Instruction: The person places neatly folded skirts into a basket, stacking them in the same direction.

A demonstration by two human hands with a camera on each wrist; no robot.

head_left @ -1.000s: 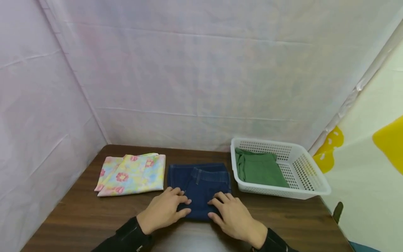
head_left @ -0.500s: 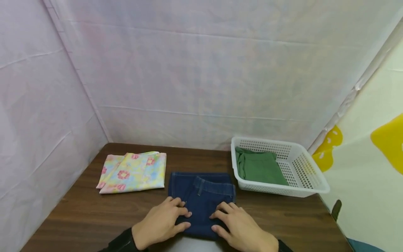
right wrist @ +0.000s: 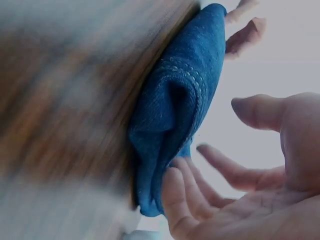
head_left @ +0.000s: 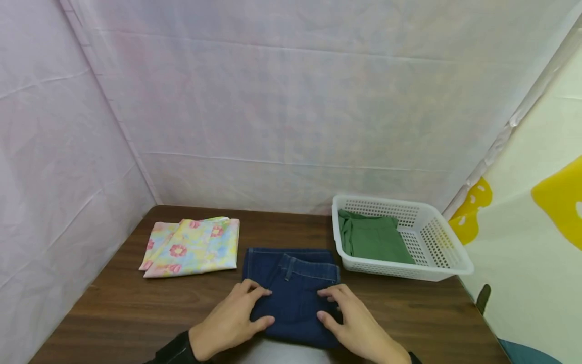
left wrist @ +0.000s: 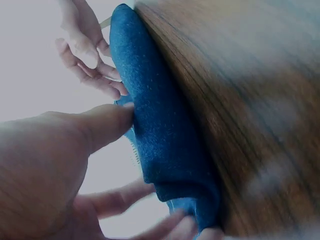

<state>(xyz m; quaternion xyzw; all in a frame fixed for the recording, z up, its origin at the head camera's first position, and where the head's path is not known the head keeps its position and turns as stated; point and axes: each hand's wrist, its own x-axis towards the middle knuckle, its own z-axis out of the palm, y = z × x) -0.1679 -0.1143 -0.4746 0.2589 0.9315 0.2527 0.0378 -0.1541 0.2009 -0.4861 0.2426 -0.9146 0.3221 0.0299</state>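
Folded blue jeans (head_left: 295, 298) lie on the brown table in front of me, waistband showing at the upper right. At their left edge is my left hand (head_left: 229, 321). Its thumb touches the fold nearest me, and other fingers reach along the side in the left wrist view. My right hand (head_left: 364, 326) is at the right edge. In the right wrist view, its thumb and index finger stand apart from the jeans (right wrist: 185, 85), while other fingers touch their side. Both hands look relaxed, without a visible grip.
A folded floral cloth (head_left: 195, 247) lies at the back left of the table (head_left: 136, 308). At the back right stands a white plastic basket (head_left: 427, 273) with a folded green garment (head_left: 377, 240) inside. Pale fabric walls (head_left: 282, 111) rise behind and beside the table.
The jeans slid toward me on the table under both hands, then stopped. My right hand has since shifted right to their edge, and my left hand's fingers have shifted slightly on the fabric.
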